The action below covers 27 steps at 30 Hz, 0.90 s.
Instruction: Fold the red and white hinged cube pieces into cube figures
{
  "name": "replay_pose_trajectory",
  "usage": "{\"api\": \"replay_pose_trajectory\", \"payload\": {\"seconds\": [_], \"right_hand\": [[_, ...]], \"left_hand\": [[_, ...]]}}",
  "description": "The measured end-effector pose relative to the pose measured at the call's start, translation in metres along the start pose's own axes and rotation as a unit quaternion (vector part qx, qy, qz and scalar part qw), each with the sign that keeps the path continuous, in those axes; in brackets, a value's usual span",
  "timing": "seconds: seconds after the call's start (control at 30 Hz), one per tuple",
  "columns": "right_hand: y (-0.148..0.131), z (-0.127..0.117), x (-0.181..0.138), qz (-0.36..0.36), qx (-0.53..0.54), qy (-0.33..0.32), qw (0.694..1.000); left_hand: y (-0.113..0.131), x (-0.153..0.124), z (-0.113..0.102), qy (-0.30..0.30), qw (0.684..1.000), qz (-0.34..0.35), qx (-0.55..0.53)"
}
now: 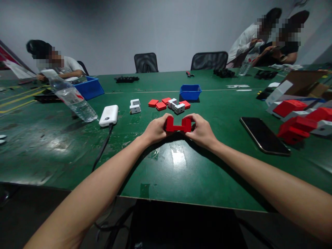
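Both my hands hold one red U-shaped plastic part (178, 125) just above the green table (166, 169). My left hand (155, 129) grips its left end with curled fingers. My right hand (201, 130) grips its right end the same way. Behind the part lie several red flat pieces (160, 104) and white blocks (178, 106), with another white block (135, 106) off to the left. A small blue bin (190, 92) stands behind them.
A white power bank (109, 115) with a cable and a tilted water bottle (74, 98) lie to the left. A black phone (264, 135) lies to the right, beside red and white housings (298, 121). Other people sit at the far left and far right.
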State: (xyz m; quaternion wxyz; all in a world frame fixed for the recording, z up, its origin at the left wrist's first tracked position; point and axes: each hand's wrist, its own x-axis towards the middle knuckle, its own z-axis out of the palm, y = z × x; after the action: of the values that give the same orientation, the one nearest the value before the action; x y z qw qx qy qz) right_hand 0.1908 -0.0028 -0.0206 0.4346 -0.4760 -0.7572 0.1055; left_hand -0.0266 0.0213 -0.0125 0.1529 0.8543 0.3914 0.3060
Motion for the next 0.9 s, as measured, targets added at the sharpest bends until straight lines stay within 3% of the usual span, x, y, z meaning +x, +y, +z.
{"api": "replay_pose_trajectory", "payload": {"seconds": [0.4, 0.7, 0.9], "right_hand": [[-0.003, -0.001, 0.000, -0.008, 0.074, 0.014, 0.997], [-0.006, -0.001, 0.000, -0.002, 0.116, 0.028, 0.993], [-0.008, -0.002, -0.002, -0.013, 0.114, 0.023, 0.993]], "left_hand": [[0.003, 0.002, -0.003, 0.006, 0.999, -0.052, 0.010], [0.009, 0.001, -0.002, 0.057, 0.994, -0.056, 0.075], [0.010, 0.001, 0.000, 0.024, 0.992, -0.066, 0.102]]}}
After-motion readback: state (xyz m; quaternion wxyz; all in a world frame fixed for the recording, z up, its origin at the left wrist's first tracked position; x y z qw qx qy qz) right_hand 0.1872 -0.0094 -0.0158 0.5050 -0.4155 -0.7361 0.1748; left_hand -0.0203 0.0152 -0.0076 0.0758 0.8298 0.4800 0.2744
